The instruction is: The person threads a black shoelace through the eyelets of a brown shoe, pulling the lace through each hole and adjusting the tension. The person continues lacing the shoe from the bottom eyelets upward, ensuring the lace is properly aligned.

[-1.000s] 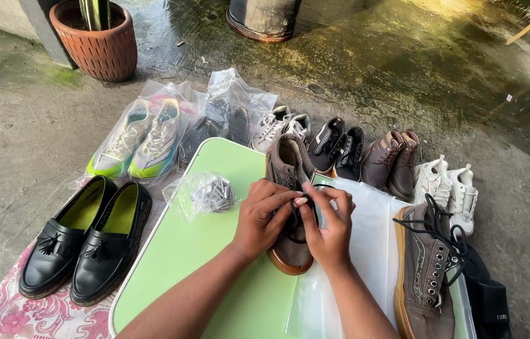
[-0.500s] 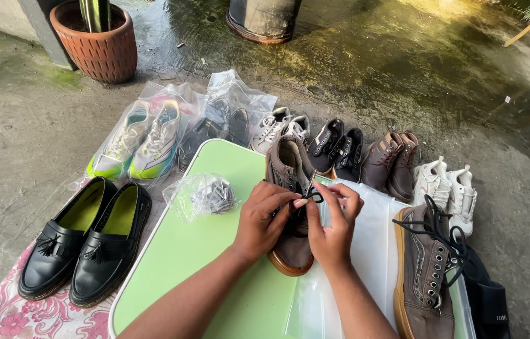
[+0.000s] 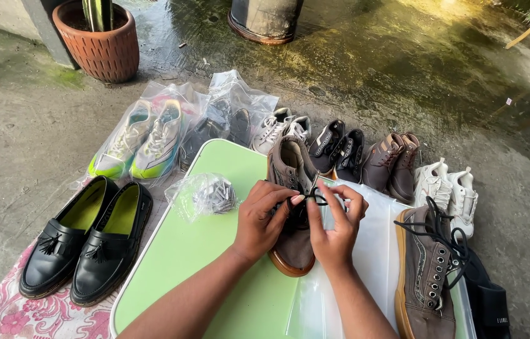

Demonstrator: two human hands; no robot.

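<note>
A: Nearest the camera, what lies on the green bench (image 3: 202, 263)?

B: At its right edge a brown shoe (image 3: 425, 276) rests on clear plastic, its laces loose. Off the left edge, black loafers (image 3: 86, 242) sit on a flowered cloth (image 3: 26, 314).

A: And the hands?

B: The left hand (image 3: 262, 220) and right hand (image 3: 337, 223) meet over a second brown shoe (image 3: 290, 188) at the bench's middle, toe toward the person. Both pinch its black lace (image 3: 316, 198), fingers closed on it, likely so the shoe stays flat while the lace is worked.

A: Farther out?

B: A small clear bag (image 3: 205, 196) near the far-left corner; beyond the far edge, pairs of shoes in a row on the wet floor (image 3: 403, 75), some bagged, probably against damp.
</note>
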